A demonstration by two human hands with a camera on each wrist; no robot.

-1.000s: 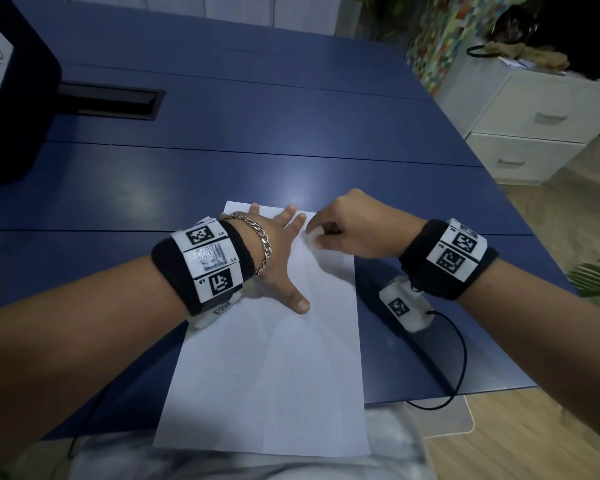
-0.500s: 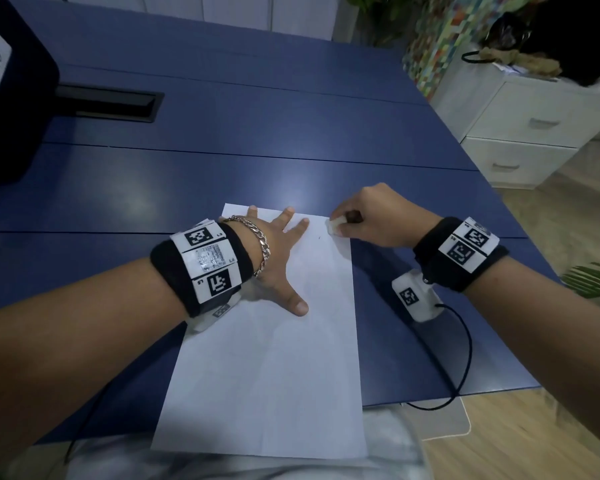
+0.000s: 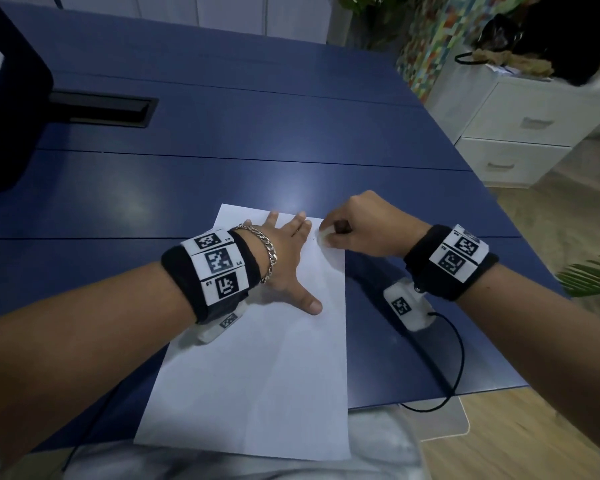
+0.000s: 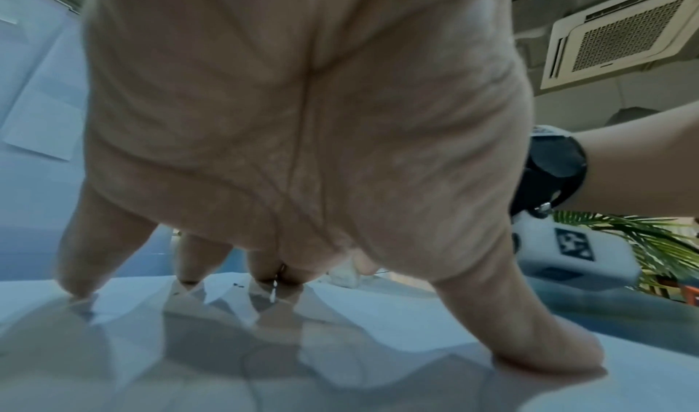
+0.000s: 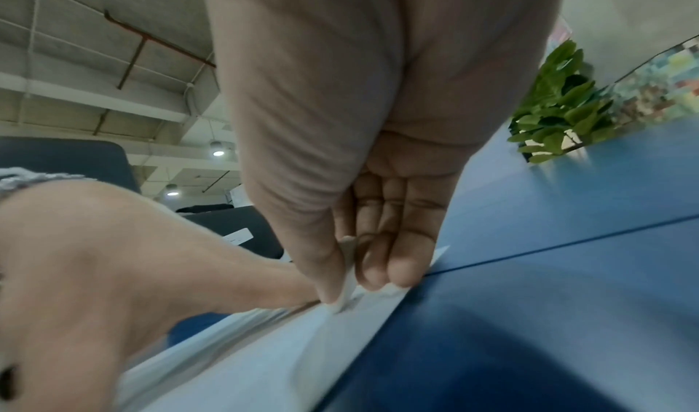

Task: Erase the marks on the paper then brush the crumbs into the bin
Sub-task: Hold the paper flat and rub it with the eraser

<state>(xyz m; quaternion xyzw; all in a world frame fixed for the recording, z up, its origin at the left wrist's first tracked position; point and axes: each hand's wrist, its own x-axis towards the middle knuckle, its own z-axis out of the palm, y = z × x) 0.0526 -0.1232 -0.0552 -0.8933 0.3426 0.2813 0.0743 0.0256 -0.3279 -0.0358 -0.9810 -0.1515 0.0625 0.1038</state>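
one paper (image 3: 257, 368); left hand (image 3: 284, 261) fingers spread flat on it; right hand (image 3: 364, 226) fingers pinching one eraser (image 3: 323, 236).

white paper (image 3: 257, 375), dark blue table (image 3: 257, 133), white eraser (image 3: 323, 236)

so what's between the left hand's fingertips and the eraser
Only a narrow strip of bare paper separates the left hand from the eraser; the head view shows it.

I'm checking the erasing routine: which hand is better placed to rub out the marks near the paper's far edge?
The right hand. It already pinches the eraser with its tip on the paper near the far edge. The left hand lies spread flat, pinning the sheet, and should stay there.
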